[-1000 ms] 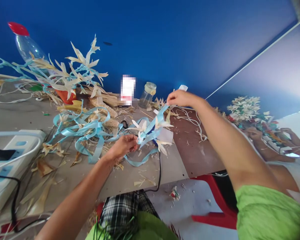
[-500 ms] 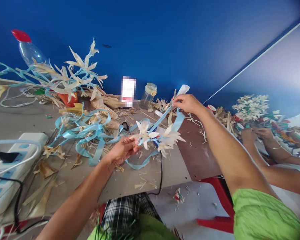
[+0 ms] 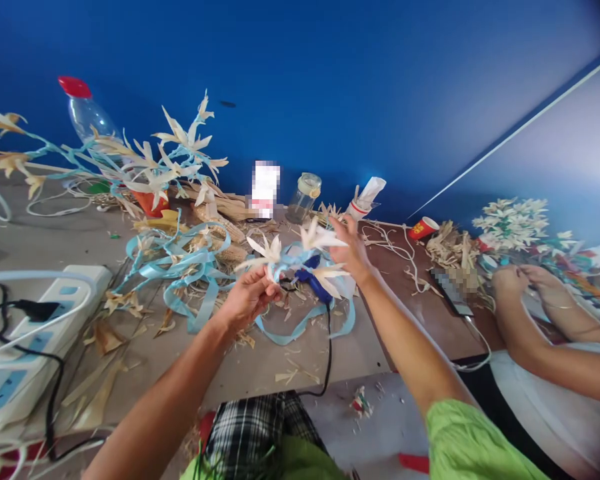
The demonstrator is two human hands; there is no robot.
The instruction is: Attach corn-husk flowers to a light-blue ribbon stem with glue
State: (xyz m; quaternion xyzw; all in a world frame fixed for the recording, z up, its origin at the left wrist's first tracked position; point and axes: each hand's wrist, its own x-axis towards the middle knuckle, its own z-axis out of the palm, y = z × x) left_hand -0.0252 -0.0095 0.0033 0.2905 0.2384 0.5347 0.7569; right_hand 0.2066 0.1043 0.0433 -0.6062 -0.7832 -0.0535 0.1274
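Note:
My left hand [image 3: 254, 293] is closed in a pinch on the stem of a spray of cream corn-husk flowers [image 3: 267, 251] bound with light blue ribbon. Beside the spray's right-hand petals, my right hand [image 3: 351, 252] has its fingers apart; petals partly cover its thumb side. A loop of blue ribbon [image 3: 300, 330] droops below the flowers onto the table. Behind the spray lies a dark blue tool [image 3: 316, 285] with a black cord, partly hidden. Tangled blue ribbon [image 3: 193, 263] and corn cobs [image 3: 230, 255] lie left of my hands.
A white power strip [image 3: 45, 333] with cables sits at the left. Finished husk branches [image 3: 180, 143] stand at the back left, near a clear bottle [image 3: 87, 120]. A glass jar [image 3: 304, 200] and red cup [image 3: 423, 228] stand along the wall. At right are a phone [image 3: 453, 293] and another person's hands [image 3: 525, 277].
My right hand has let go of the stretched ribbon and come down and left to the flowers. The spray has turned in my left hand. The view has shifted a little.

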